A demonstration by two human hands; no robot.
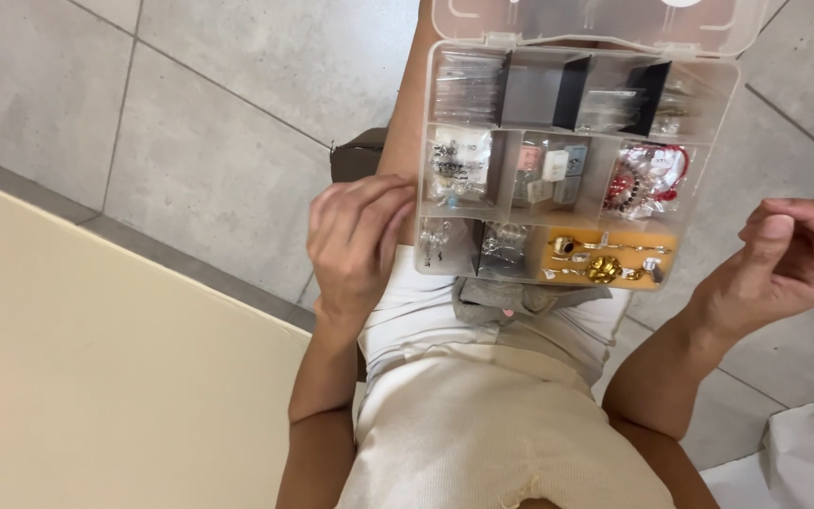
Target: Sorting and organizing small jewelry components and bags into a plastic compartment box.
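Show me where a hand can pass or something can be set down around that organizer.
Free: grey floor tiles left of the organizer box, and the tiles between the box and the right hand. Crowded: the box compartments, and its near-left corner, where the left hand sits.

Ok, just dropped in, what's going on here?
A seated person has an open clear organizer box resting on their lap, lid flipped back. Its compartments hold small bagged bits, red beads and gold pieces on an orange pad. The left hand is at the box's near-left edge, fingers curled by a compartment. The right hand hovers loosely closed off to the right, clear of the box; whether it holds anything can't be told.
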